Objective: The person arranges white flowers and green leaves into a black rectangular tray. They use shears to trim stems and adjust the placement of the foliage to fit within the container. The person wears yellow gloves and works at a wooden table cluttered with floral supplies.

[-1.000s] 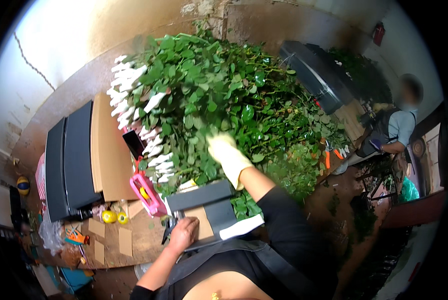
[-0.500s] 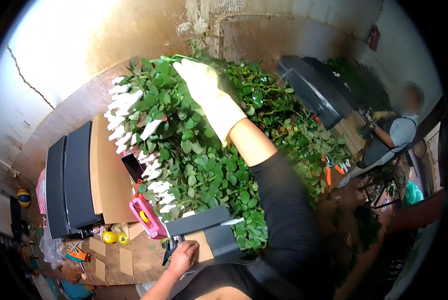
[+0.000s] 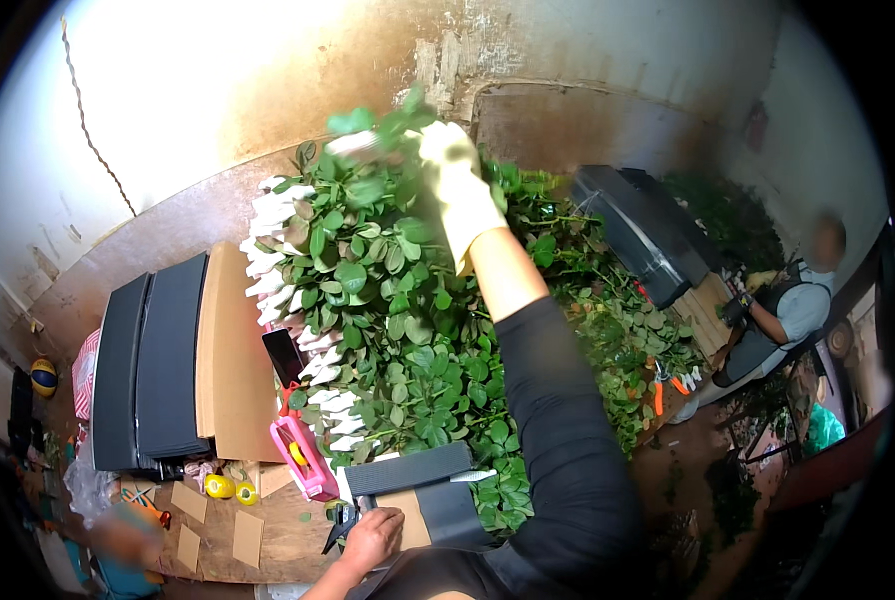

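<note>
My right hand (image 3: 451,160), in a pale yellow rubber glove, is closed at the far side of a big heap of leafy rose stems (image 3: 408,330). Motion smears one rose stem (image 3: 368,190) raised there, with a white-sleeved head (image 3: 356,144) pointing left. More white sleeves (image 3: 276,255) cover the heads along the heap's left edge. Bare, my left hand (image 3: 373,538) lies with its fingers down on a piece of brown cardboard (image 3: 405,510) at the table's near edge. Beside that hand are a black tool (image 3: 341,523) and a dark corrugated sheet (image 3: 408,470).
A pink tape dispenser (image 3: 303,460) and a phone (image 3: 284,355) stand left of the heap. Further left are dark and brown cardboard sheets (image 3: 243,370), yellow tape rolls (image 3: 220,486) and small cardboard pieces (image 3: 249,538). At right, a co-worker (image 3: 788,310) sits by a black box (image 3: 643,235) and orange-handled shears (image 3: 660,390).
A leafy stem with a white-sleeved head has come up off the heap with my right hand, whose fingers have closed. My left hand stays on the cardboard. The whole view has shifted slightly.
</note>
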